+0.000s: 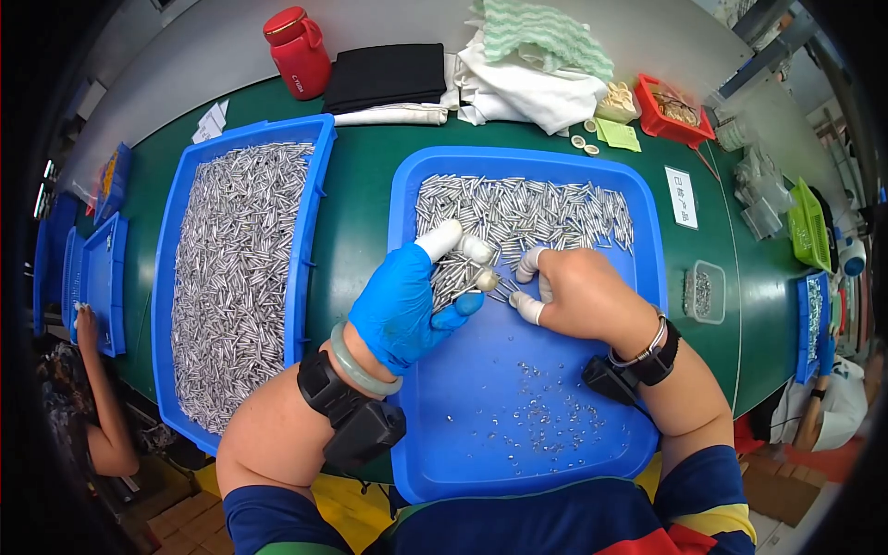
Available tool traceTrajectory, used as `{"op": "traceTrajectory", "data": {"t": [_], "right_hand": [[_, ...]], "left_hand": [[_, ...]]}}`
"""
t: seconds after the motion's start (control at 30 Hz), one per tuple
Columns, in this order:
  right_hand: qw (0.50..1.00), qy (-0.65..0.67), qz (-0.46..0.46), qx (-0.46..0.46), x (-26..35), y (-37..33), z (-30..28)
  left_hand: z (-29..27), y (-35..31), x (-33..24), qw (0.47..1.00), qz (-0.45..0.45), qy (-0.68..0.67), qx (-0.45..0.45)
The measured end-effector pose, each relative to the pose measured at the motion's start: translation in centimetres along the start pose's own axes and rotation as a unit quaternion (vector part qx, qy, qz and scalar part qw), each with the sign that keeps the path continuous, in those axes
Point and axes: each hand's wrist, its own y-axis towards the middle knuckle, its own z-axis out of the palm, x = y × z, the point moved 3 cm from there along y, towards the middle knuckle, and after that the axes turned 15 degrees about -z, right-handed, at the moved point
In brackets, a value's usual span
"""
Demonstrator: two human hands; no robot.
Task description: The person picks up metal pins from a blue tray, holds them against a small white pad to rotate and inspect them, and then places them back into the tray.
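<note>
My left hand (405,294), in a blue glove with pale finger cots on some fingertips, is cupped round a bunch of slim silver metal pins (450,281). Opposite it, my right hand (575,291) has white cots on its thumb and finger and pinches a few pins at their ends, just beside the bunch. Both hands are over a blue tray (444,435). Loose pins (546,208) lie heaped along the tray's far side. Tiny shiny bits (546,407) are scattered over its near part.
A second blue tray (303,250), full of similar pins, stands at the left. Behind are a red flask (298,55), black cloth (384,76), white cloths (532,88) and a red basket (671,113). A small clear box (705,292) sits to the right. Other people work at both sides.
</note>
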Motion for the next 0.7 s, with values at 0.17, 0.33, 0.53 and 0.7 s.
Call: {"op": "traceTrajectory", "data": {"t": [0.17, 0.33, 0.53, 0.7], "right_hand": [[0.999, -0.035, -0.009, -0.023, 0.2, 0.4, 0.8], [1.0, 0.003, 0.011, -0.014, -0.4, 0.3, 0.5], [0.999, -0.047, -0.014, -0.003, -0.4, -0.1, 0.2], [0.992, -0.113, -0.045, 0.028, 0.0, -0.2, 0.1]], "left_hand": [[1.3, -0.4, -0.1, 0.996, 0.007, -0.003, -0.092], [0.4, -0.3, 0.0, 0.999, 0.007, 0.028, -0.039], [0.6, -0.2, 0.1, 0.997, 0.004, 0.04, -0.06], [0.2, 0.0, 0.4, 0.997, -0.009, 0.052, -0.053]]}}
